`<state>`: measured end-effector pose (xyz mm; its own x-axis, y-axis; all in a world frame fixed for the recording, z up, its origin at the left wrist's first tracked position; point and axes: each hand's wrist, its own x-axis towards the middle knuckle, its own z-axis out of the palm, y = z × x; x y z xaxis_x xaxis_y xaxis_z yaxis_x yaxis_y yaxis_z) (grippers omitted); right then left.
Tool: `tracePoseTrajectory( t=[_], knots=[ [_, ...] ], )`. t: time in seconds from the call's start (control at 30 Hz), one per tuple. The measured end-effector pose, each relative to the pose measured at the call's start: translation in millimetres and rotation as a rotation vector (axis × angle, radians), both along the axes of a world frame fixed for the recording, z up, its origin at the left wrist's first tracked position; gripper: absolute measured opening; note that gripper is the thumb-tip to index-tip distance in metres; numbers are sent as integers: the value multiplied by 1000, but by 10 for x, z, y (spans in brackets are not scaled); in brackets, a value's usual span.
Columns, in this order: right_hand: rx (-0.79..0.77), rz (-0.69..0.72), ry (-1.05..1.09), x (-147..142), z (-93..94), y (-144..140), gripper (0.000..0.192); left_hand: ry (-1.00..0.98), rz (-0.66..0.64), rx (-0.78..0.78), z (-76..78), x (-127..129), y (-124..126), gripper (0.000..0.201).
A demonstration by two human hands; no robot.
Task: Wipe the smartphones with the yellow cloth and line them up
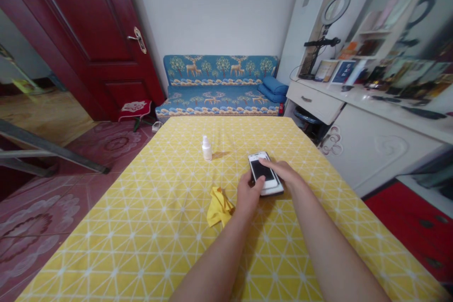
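On the yellow tablecloth [141,226], left hand [247,194] and right hand [283,172] both closed around white phone [262,170], small bottle [206,148] nearby.

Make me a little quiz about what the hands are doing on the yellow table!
1. True or false: both hands touch the white phone.
2. Which thing lies nearest the left hand, apart from the phone?
A. small white bottle
B. crumpled yellow cloth
C. ring light
3. Fill in: the phone lies on a table covered with a ______ cloth patterned with white lines.

Key
1. True: the left hand is at the phone's near left edge and the right hand rests on its right side.
2. B
3. yellow
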<state>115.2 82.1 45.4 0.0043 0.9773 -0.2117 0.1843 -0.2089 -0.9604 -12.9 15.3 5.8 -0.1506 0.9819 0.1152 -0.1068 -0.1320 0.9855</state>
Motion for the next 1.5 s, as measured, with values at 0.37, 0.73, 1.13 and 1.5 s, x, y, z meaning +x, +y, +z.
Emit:
tracePoseTrajectory(
  t=[0.37, 0.73, 1.13, 1.5],
  knots=[
    [135, -135, 314, -8, -185, -331, 39, -170, -281, 15, 148, -101, -77, 67],
    [357, 280, 510, -253, -53, -490, 72, 10, -168, 296, 91, -382, -3, 81],
    [270, 243, 545, -353, -288, -557, 50, 274, -9, 286, 109, -369, -36, 68],
    [104, -72, 792, -292, -366, -282, 45, -132, -77, 161, 448, -277, -245, 59]
  ],
)
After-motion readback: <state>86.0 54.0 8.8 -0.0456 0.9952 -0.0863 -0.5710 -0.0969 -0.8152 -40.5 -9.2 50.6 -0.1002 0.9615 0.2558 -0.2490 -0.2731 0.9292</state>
